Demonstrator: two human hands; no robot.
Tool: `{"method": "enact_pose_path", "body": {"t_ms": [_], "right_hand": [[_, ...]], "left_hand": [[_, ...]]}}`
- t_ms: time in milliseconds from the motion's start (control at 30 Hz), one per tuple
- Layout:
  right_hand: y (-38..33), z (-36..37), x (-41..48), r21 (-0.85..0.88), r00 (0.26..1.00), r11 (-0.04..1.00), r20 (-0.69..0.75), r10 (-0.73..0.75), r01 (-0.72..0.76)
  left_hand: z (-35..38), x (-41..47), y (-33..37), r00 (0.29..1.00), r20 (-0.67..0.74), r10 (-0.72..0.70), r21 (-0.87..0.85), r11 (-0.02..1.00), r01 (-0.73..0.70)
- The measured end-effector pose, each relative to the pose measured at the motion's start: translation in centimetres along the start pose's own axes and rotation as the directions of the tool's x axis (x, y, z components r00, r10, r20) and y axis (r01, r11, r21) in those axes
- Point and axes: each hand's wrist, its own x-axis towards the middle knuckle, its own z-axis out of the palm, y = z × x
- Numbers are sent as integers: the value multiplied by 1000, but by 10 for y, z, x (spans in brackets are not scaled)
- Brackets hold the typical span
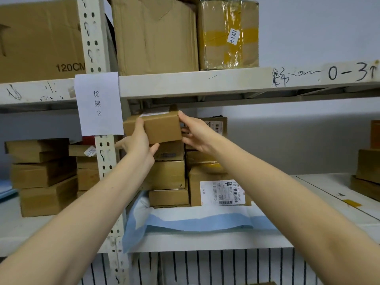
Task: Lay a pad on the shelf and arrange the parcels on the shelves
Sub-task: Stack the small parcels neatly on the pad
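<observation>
A small brown cardboard parcel (162,125) with a white label on top sits at the top of a stack of parcels (168,173) on the middle shelf. My left hand (139,140) grips its left front side, thumb under its bottom edge. My right hand (195,132) presses against its right side. A blue and white pad (195,221) lies on the shelf (205,241) under the stack, its left end crumpled up and hanging over the edge. A larger parcel (218,188) with a barcode label stands beside the stack on the right.
A perforated white upright (104,153) carries a paper sign (98,103). Left of it stand more stacked boxes (43,177). The upper shelf (226,81) holds large cartons and a taped box (228,36). More boxes (368,171) stand at the far right.
</observation>
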Motion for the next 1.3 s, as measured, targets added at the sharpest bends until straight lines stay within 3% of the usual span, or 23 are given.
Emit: {"method": "enact_pose_path", "body": {"t_ms": [67,133,233,367,433,533,633,800,900,1000,1100,1200,1300], "right_hand": [[-3,-4,1,-143,997,990,-72,-10,-1],[-4,-10,1,-289,991,956,-98,-89,57],[-2,-15,3,-473,973,869,-94,-213,145],[4,-16,10,-637,886,736,-174,-429,231],[5,-17,13,-693,859,679,-173,-483,243],[9,-24,11,-725,882,641,-100,-460,252],[16,-32,6,-734,892,622,-48,-450,274],[24,-51,3,-795,827,559,-139,-544,235],[27,-69,7,-880,771,466,-233,-592,92],[32,-85,9,-877,724,476,-374,-580,-72],[37,-100,11,-828,799,553,-391,-456,-89],[42,-108,13,-827,873,559,-317,-370,-63],[45,-106,15,-828,867,561,-289,-406,-14]], "left_hand": [[4,8,-2,998,69,13,81,997,-18],[6,19,-5,989,124,77,304,946,-112],[9,33,-4,953,131,273,689,666,-285],[21,37,-4,932,198,305,868,386,-311],[27,38,-10,926,249,282,879,335,-339],[32,38,-16,923,305,234,873,319,-369],[34,29,-30,876,410,256,871,176,-459],[33,15,-58,651,630,422,758,-155,-633],[35,14,-67,540,744,395,655,-270,-706],[40,16,-73,449,829,332,554,-389,-736],[45,23,-72,475,828,298,560,-406,-722],[47,25,-71,509,798,323,602,-367,-709],[48,24,-72,511,785,349,615,-346,-708]]}}
